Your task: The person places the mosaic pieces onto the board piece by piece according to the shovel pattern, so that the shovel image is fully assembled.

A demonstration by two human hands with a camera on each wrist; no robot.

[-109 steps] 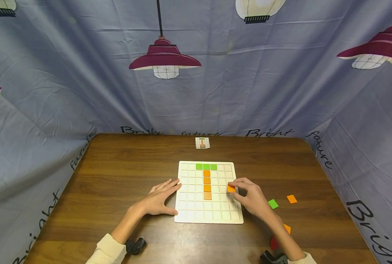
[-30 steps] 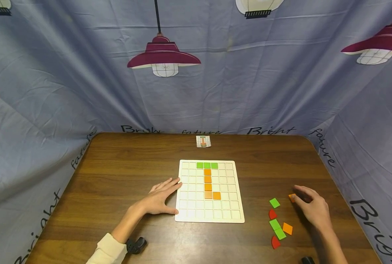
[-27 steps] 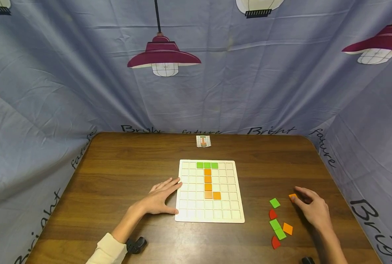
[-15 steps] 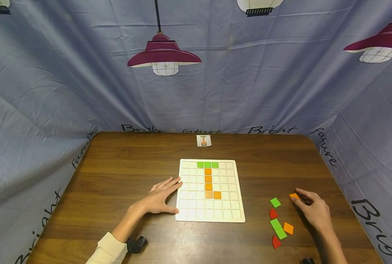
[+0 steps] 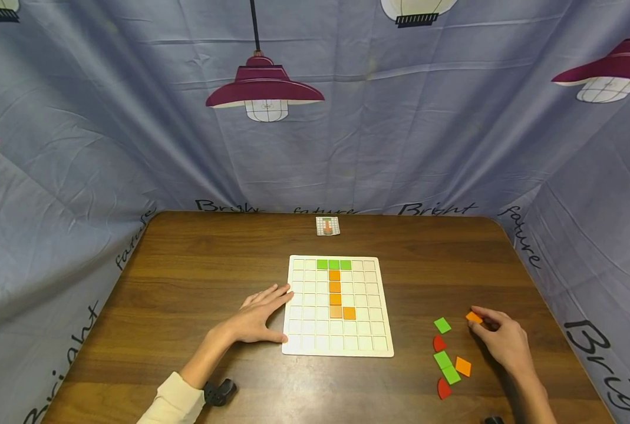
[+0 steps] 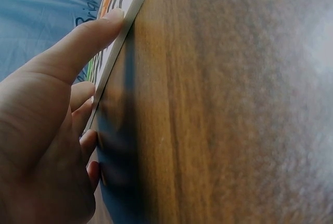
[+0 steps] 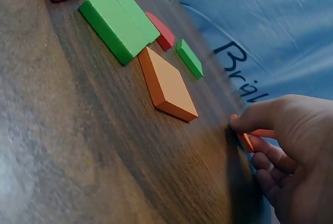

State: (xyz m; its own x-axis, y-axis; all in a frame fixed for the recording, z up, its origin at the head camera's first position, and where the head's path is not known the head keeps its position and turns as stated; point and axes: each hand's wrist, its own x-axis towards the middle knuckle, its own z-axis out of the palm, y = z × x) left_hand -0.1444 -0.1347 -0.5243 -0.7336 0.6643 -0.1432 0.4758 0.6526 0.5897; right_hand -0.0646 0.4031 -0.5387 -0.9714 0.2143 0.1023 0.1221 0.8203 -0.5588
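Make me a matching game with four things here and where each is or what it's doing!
1. left hand
2. right hand
3. picture card
4. red pieces

A. near the far edge of the table, beyond the board
B. pinching an orange tile
C. on the table, right of the board
D. touching the board's left edge

Pairs: 1-D, 2-B, 3-A, 4-C

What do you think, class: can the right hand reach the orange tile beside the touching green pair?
Probably yes: nothing visible blocks the right hand from that orange tile, though the fingers hold another orange piece.
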